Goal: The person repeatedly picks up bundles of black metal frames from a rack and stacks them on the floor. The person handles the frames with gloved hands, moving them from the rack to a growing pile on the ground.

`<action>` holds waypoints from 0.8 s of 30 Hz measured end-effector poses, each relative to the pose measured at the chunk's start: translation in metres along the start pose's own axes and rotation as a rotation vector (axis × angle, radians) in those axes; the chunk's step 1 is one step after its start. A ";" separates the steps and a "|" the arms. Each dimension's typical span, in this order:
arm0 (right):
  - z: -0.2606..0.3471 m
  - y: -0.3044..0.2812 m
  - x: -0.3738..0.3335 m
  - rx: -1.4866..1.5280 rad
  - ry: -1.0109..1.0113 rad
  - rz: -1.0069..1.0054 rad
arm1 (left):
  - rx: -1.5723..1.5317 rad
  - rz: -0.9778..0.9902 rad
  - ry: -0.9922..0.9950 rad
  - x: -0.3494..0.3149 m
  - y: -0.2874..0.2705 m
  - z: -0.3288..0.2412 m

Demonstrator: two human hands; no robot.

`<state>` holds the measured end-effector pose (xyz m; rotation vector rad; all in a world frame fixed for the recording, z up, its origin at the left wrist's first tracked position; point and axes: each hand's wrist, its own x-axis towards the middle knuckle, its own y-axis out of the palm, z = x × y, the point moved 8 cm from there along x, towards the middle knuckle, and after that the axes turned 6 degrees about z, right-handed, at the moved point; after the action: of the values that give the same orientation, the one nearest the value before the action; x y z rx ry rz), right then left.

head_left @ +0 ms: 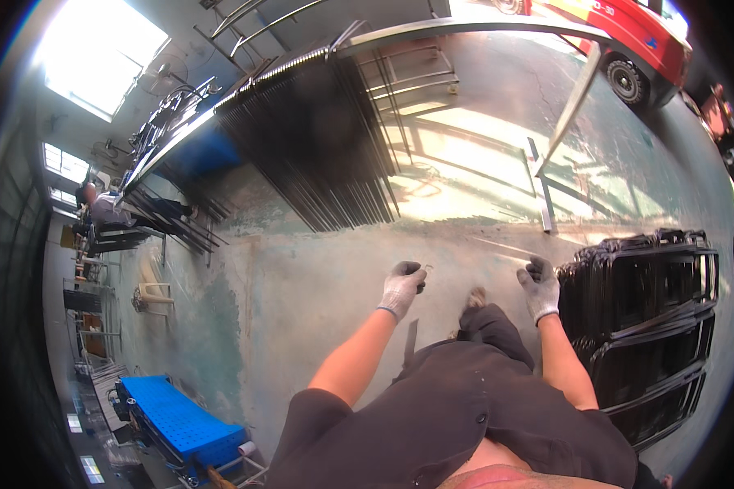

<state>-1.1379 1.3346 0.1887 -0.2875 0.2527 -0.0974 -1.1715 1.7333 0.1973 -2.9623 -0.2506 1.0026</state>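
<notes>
My left hand (403,288), in a grey-palmed white work glove, is held out in front of me with its fingers closed. A small thin metal hook (429,267) sticks out past its fingertips. My right hand (540,290), gloved the same way, is closed beside the stack of black metal frames (640,281). A thin pale line on or above the floor runs toward its fingers; whether they grip it I cannot tell. Ahead, many dark bent metal rods or frames (318,138) hang side by side from a long metal rack (465,28).
The rack's leg (571,110) stands on a floor foot (540,191) ahead right. Beyond is a red vehicle (628,41). A blue perforated table (183,416) stands lower left, a pale chair or stool (156,293) above it. Another person (110,208) is at the far left.
</notes>
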 end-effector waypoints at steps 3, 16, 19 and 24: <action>0.073 0.083 0.068 -0.028 -0.113 0.136 | -0.140 0.003 0.034 0.033 -0.021 -0.026; 0.448 0.422 0.311 -0.391 -0.420 0.206 | -0.361 -0.320 0.151 0.129 -0.189 -0.121; 0.450 0.434 0.351 -0.294 -0.508 0.228 | -0.476 -0.260 0.024 0.151 -0.204 -0.128; 0.434 0.444 0.384 -0.247 -0.525 0.298 | -0.153 0.015 0.088 0.229 -0.231 -0.129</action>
<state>-0.6288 1.8247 0.3723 -0.5046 -0.2183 0.3041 -0.9486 2.0027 0.1742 -3.1409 -0.3177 0.8895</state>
